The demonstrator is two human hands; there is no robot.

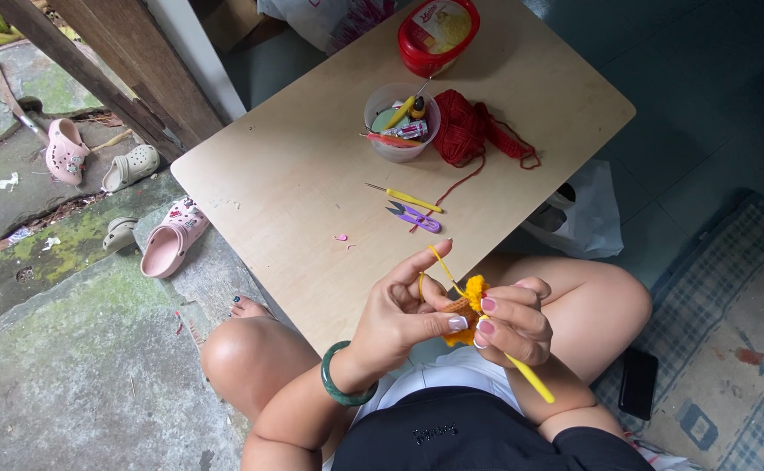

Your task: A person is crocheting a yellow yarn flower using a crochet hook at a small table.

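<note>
A: Holding the small orange crocheted yarn piece [469,307], the left hand [404,310] has its thumb and fingers [457,323] pinched together on the work, above the near edge of the low light-wood desk [295,166]. The index finger is raised, with the thin yellow yarn strand [439,262] looped over it.

B: State the right hand.

A: The right hand [513,324] has its fingers clamped on the yellow plastic-handled crochet hook [530,377], whose tip is hidden in the orange piece.

B: List items on the desk.

A: A second yellow-handled hook [404,197] lies just beside the purple thread snips [412,216]. A clear plastic cup of small tools [401,122] stands touching the red yarn ball [462,129]. A red-lidded round tub [437,35] sits at the far edge.

B: And the floor?

A: Pink clogs [173,240] lie left of the desk.
</note>
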